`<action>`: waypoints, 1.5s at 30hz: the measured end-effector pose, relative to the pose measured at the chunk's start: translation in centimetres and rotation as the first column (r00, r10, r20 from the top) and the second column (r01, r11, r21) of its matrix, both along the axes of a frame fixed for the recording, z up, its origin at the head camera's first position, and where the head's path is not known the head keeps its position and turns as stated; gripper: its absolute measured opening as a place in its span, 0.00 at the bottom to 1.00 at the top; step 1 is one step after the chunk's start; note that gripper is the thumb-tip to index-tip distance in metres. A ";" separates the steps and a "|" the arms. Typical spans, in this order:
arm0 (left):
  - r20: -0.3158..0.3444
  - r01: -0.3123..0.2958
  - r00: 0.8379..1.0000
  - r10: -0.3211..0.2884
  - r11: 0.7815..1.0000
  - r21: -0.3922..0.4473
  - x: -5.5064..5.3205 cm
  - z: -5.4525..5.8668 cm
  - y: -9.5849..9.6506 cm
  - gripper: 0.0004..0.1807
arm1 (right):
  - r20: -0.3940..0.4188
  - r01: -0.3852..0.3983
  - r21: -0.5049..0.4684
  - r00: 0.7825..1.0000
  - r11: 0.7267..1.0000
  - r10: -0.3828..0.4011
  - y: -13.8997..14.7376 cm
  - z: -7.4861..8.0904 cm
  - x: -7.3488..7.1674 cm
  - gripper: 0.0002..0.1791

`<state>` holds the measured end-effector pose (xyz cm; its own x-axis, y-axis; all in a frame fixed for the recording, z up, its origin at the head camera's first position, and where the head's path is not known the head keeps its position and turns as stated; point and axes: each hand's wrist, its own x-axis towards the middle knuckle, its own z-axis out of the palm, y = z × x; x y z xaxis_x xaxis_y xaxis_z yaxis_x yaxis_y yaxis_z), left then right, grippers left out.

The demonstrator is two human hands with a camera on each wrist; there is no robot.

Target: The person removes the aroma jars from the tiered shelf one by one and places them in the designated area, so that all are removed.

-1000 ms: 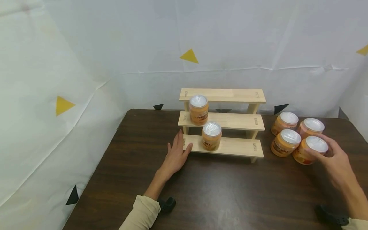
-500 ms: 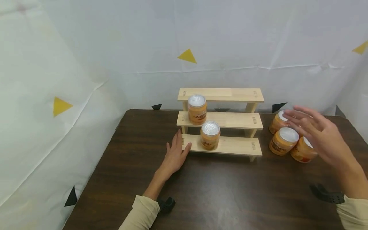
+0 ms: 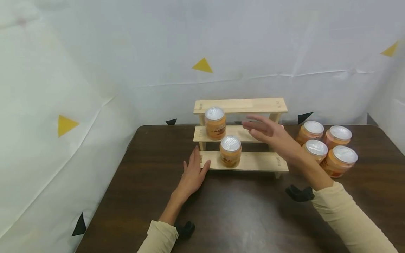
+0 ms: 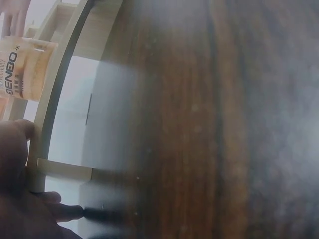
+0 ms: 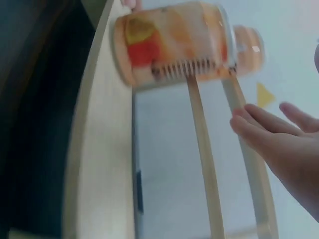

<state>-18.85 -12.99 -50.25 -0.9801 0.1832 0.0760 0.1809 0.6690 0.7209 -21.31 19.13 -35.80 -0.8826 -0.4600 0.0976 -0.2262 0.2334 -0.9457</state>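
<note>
My left hand [image 3: 191, 175] rests against the left end of a three-step wooden rack [image 3: 259, 161], its fingers fairly straight and its thumb on the lowest step. In the left wrist view, that hand [image 4: 17, 184] touches the step's edge. My right hand [image 3: 272, 135] holds nothing and hovers with extended fingers in front of the rack's right half. One orange, silver-lidded jar [image 3: 230, 156] stands upright on the lowest step. Another such jar [image 3: 216, 127] is on the middle step, near its left end. Both also appear in the right wrist view, where the nearer jar [image 5: 172, 42] is blurred.
Several similar jars stand grouped to the right of the rack, including a front jar [image 3: 340, 161] and a back jar [image 3: 338, 136]; my right forearm partly covers one. The dark wooden table [image 3: 152, 158] meets a white sheet [image 3: 164, 52] behind.
My right hand has let go of the front right jar and moved left to the rack, leaving that jar in the group. The left hand stays on the rack.
</note>
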 end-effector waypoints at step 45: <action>-0.034 -0.002 0.999 0.001 0.999 -0.042 -0.2 -0.2 0.2 0.51 | 0.074 -0.059 -0.071 0.995 0.996 0.064 -9.6 -0.7 -6.8 0.36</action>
